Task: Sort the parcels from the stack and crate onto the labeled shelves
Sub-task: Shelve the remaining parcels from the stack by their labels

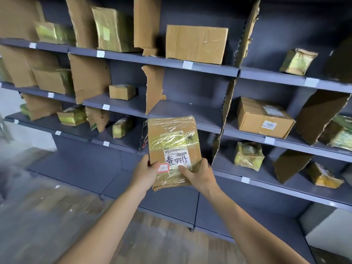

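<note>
The left grip (145, 173) and right grip (198, 174) each clasped the near end of the taped parcel (173, 141), holding it in the air before the shelves (152, 61) with its label (177, 157) facing up, seemingly to check it against the shelf tags (187, 65).

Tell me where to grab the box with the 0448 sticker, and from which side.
Probably grip the 0448 box by its left and right ends, reaching in from the shelf front. It lies flat and wide; its left end stands free, while a cardboard divider stands near its right. The left hand and right hand hold the taped parcel.
</note>
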Motion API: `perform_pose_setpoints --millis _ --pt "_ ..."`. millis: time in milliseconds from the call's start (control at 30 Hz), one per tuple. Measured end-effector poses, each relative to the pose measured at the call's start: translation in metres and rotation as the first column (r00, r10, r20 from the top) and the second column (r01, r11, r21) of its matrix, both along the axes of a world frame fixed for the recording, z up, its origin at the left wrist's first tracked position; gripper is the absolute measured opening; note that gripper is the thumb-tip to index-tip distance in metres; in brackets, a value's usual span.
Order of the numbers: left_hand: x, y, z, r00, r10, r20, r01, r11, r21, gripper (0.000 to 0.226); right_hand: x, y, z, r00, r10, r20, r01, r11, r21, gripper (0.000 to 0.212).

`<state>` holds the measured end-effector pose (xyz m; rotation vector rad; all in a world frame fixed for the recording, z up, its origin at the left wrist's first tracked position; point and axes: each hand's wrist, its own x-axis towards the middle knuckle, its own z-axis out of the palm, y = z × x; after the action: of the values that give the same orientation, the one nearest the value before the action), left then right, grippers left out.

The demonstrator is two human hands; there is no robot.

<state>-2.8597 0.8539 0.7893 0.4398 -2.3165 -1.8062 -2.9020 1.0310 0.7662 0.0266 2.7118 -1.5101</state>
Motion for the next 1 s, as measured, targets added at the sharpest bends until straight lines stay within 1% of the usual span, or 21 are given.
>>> perform_pose_setpoints --millis 133,467,567,767,867,933,1000 --pt "-0.009 -0.045 0.001 0.999 -0.035 0.019 0.036 0.999 -0.030 0.022 0.001 -0.047 0.005 1.000 -0.022 0.017 0.021 1.000 0.009 0.060" --pt "-0.019 -0.136 -0.009 0.998 -0.050 0.045 0.052 0.998 -0.046 0.014 -0.002 -0.133 -0.004 0.995 -0.070 0.065 0.065 0.994 0.085 0.068" --pt "-0.022 -0.147 -0.012 0.995 -0.087 0.053 0.088 0.996 -0.027 0.022 -0.004 -0.145 -0.010 0.992 -0.097 0.084 0.090 0.992 0.089 0.071" --pt "-0.037 -0.148 -0.013 0.981 -0.181 0.068 0.184 0.982 -0.038 0.039 -0.019 -0.143 -0.015 0.979 -0.191 0.072 0.180 0.975 0.133 0.066" --pt "-0.052 -0.140 -0.006 0.976 -0.212 0.048 0.214 0.976 -0.047 0.055 -0.033 -0.133 -0.010 0.974 -0.219 0.051 0.212 0.969 0.124 0.065" --pt "-0.068 -0.134 -0.003 0.979 -0.199 0.044 0.199 0.980 0.011 0.071 -0.046 -0.125 -0.007 0.972 -0.235 0.023 0.231 0.967 0.104 0.065" --pt "-0.089 -0.127 -0.002 0.982 -0.186 0.031 0.183 0.980 0.072 0.072 -0.061 -0.117 -0.002 0.970 -0.244 -0.012 0.245 0.967 0.075 0.061"
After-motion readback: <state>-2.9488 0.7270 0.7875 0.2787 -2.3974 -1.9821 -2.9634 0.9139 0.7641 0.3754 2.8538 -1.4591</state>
